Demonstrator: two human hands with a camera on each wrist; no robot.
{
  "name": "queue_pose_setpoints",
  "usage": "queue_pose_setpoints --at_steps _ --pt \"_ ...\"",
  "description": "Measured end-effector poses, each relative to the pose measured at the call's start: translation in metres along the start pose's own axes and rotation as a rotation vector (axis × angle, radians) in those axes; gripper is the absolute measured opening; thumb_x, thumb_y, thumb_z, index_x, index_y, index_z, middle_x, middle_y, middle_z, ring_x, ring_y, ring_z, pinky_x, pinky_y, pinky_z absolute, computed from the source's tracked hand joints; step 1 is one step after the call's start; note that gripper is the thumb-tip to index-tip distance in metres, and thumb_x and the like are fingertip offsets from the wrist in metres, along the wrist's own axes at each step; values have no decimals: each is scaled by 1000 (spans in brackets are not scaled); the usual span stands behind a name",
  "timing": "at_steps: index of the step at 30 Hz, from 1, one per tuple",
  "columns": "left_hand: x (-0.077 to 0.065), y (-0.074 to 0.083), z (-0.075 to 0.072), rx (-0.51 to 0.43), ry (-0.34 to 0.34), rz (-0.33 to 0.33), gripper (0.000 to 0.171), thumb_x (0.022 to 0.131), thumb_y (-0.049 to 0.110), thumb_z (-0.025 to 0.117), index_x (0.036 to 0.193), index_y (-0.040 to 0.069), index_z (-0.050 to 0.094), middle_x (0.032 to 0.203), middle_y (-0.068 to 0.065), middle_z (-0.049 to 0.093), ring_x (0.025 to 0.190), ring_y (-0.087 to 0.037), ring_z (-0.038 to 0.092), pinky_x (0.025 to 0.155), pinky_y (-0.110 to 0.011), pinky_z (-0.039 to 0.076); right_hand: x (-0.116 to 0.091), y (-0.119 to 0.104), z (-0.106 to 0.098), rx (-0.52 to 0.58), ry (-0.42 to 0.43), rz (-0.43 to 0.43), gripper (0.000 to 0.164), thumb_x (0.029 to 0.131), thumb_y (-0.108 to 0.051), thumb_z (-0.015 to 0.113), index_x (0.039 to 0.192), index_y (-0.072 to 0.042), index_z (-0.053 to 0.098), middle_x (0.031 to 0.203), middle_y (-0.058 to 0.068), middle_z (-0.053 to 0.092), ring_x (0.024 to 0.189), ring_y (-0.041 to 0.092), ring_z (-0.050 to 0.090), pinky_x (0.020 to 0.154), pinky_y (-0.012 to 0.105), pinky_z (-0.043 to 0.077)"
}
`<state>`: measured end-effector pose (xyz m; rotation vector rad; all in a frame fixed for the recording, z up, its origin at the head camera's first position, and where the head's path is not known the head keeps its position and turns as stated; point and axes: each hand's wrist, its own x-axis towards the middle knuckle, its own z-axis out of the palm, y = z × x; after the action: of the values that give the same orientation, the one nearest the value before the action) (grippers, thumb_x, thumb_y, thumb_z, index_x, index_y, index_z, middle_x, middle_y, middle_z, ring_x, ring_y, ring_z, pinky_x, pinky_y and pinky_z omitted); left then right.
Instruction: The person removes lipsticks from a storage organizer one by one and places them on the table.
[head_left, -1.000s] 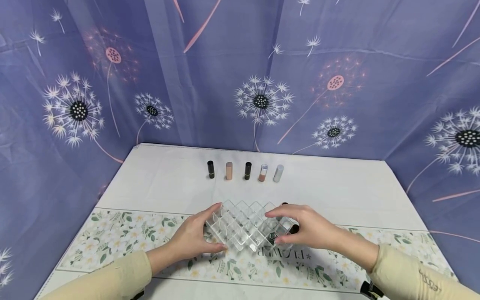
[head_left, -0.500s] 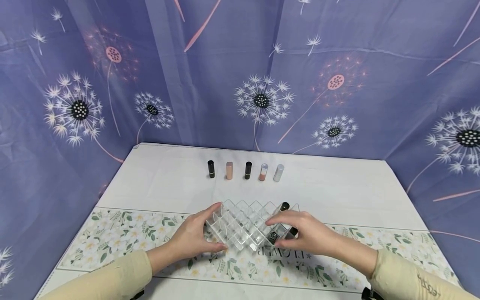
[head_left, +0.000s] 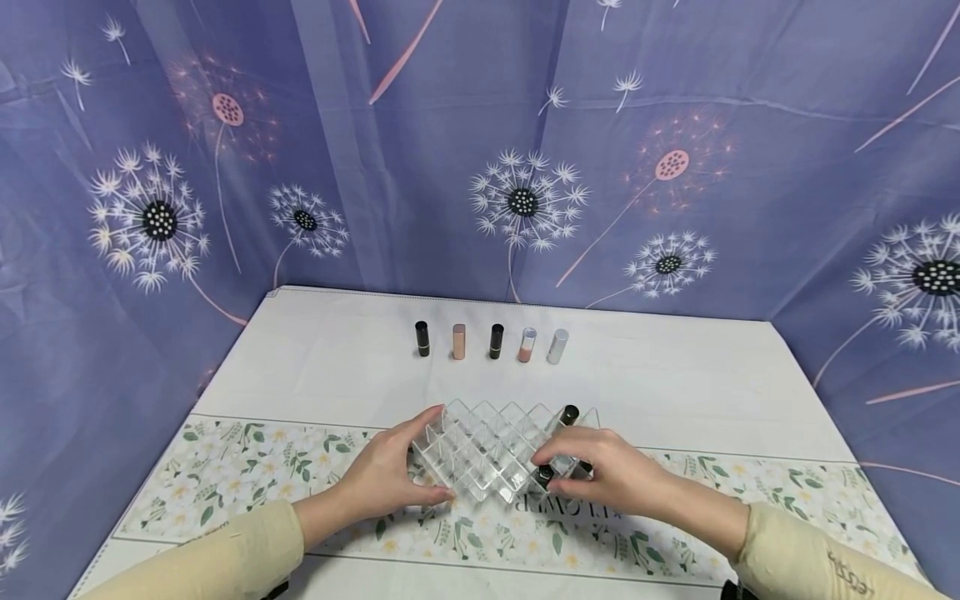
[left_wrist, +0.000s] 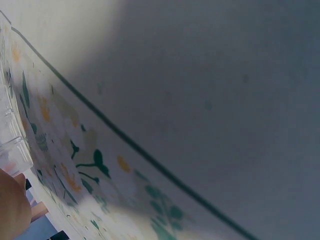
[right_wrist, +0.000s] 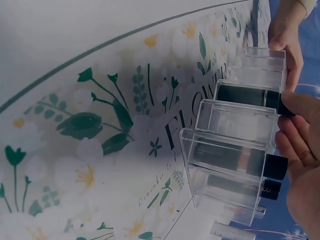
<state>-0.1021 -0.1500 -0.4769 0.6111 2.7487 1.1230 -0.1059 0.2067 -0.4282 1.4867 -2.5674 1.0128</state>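
Note:
A clear plastic lipstick organizer (head_left: 483, 450) with diamond-shaped compartments stands on the floral band of the cloth. My left hand (head_left: 382, 471) holds its left end between thumb and fingers. At the right end, my right hand (head_left: 615, 473) pinches the top of a black lipstick (head_left: 544, 476) seated in a front compartment. In the right wrist view, thumb and fingers meet at that lipstick's cap (right_wrist: 286, 103). Another black lipstick (head_left: 570, 414) pokes up from a back compartment. A dark lipstick (right_wrist: 276, 167) beside my right hand also stands in the organizer, partly covered in the head view.
Behind the organizer, several lipsticks stand in a row: a black one (head_left: 423, 339), a rose-gold one (head_left: 459, 342), another black one (head_left: 496, 342), a clear-capped one (head_left: 527, 345) and a silver one (head_left: 557, 347). A purple dandelion curtain (head_left: 450, 167) encloses the white tabletop (head_left: 675, 367).
My right thumb and fingers have drawn together onto the front black lipstick, the hand shifting slightly. The back black lipstick has come into fuller view. My left hand and the organizer stay put.

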Motion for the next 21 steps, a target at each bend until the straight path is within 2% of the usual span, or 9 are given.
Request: queue_pose_setpoints --at_steps 11,21 --pt "1 0 1 1 -6 6 120 68 53 100 166 15 40 153 -18 59 136 -41 61 113 -59 51 0 -2 0 29 12 32 38 91 -6 85 125 -19 74 119 -5 76 108 14 73 91 35 64" --pt "0 -1 1 -4 -11 13 119 71 57 98 166 15 40 155 -18 57 137 -42 59 112 -60 51 8 -11 -13 93 80 34 36 90 1 84 121 -13 76 116 -3 78 104 15 75 90 31 63"
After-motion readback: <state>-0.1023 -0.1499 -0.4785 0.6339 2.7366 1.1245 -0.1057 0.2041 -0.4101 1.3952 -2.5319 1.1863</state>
